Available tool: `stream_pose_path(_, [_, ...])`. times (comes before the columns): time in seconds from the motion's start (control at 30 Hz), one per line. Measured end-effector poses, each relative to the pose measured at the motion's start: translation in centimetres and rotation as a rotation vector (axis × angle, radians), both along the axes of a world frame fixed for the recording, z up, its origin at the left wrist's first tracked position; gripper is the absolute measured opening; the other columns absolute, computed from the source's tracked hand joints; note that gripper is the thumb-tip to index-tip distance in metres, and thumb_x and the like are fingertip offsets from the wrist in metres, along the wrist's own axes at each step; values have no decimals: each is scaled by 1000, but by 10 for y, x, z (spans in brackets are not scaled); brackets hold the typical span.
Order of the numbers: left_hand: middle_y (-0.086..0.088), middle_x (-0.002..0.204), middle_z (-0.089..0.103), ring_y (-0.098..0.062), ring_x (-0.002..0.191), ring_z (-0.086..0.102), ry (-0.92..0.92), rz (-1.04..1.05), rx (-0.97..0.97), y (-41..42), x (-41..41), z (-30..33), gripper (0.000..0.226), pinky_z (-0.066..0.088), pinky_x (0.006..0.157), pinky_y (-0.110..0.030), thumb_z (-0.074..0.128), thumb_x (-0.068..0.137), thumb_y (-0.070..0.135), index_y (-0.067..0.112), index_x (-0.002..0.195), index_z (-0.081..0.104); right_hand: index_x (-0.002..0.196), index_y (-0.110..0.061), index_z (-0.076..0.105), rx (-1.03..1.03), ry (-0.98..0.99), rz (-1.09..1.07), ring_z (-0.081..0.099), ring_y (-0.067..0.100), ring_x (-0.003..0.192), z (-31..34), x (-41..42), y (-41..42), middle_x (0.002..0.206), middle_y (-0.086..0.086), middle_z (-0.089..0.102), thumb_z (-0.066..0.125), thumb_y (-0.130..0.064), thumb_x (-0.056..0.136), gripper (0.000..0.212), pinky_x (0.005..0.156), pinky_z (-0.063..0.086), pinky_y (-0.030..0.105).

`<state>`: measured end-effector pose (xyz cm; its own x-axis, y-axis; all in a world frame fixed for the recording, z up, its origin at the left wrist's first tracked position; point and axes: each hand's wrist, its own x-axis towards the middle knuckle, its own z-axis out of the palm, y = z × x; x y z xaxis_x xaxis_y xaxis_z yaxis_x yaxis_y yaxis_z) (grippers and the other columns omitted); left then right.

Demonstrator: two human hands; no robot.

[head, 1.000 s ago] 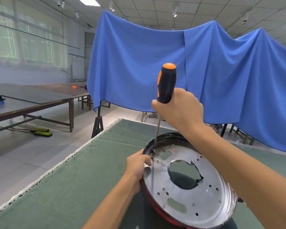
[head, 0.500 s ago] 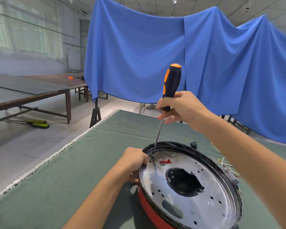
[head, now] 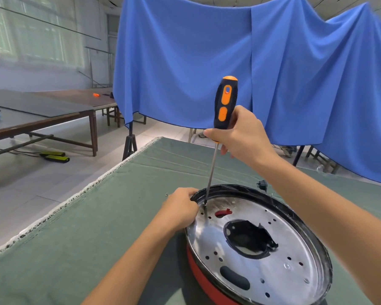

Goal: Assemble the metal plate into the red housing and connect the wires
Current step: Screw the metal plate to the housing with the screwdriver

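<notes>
A round shiny metal plate [head: 279,258] with several holes and a dark middle opening lies inside the red housing [head: 204,282], which has a black rim. My right hand [head: 240,134] grips the lower handle of a black and orange screwdriver [head: 226,102]. The tool stands nearly upright, its tip on the plate's far left edge. My left hand [head: 180,209] grips the housing rim right beside the tip. A small black plug part [head: 262,184] lies behind the housing. Wires are hidden by my right arm.
The housing sits on a green cloth-covered table [head: 97,238] whose left edge runs diagonally. A tiny screw [head: 167,194] lies on the cloth left of my left hand. A blue curtain [head: 273,73] hangs behind. Brown tables [head: 53,115] stand at the far left.
My right hand slid down from the handle's top to its lower part, leaving most of the handle exposed. The view tilted down, and the housing looks closer. My left hand stays on the rim.
</notes>
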<state>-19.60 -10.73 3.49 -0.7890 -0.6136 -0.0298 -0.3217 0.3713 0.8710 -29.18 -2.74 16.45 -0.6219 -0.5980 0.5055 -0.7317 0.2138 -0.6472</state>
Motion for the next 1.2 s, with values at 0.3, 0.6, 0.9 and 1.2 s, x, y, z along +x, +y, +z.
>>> stream_pose_path(0.3, [-6, 93, 72, -29, 82, 65, 64, -11, -14, 2, 0, -1, 55, 55, 81, -40, 39, 78, -6, 28, 110, 70, 94, -8, 59, -14, -506, 316, 72, 25, 61, 9, 3, 3, 98, 16, 65, 59, 0, 87, 11, 46, 52, 23])
stream_pose_path(0.6, [-5, 91, 71, -30, 79, 62, 59, -3, -49, 0, -2, -4, 53, 53, 75, -37, 41, 80, -4, 29, 110, 69, 80, -15, 49, -5, -98, 81, 50, 9, 42, -4, -6, 8, 69, 2, 55, 72, -18, 80, 24, 45, 41, 22])
stream_pose_path(0.9, [10, 104, 68, -2, 96, 61, 349, 36, -143, 2, -10, 6, 26, 43, 80, -7, 70, 81, 17, 24, 106, 69, 63, -22, 35, -7, 138, -184, 40, 11, 52, -12, -3, 3, 53, -8, 41, 73, -61, 68, 55, 51, 31, 30])
stream_pose_path(1.2, [-9, 85, 74, -11, 74, 70, 457, -81, -66, 2, -28, 15, 12, 55, 78, -18, 62, 90, 3, 1, 96, 72, 107, 1, 54, -106, -149, 166, 64, 31, 87, 6, 1, 15, 95, 16, 67, 67, -24, 84, 36, 86, 52, 53])
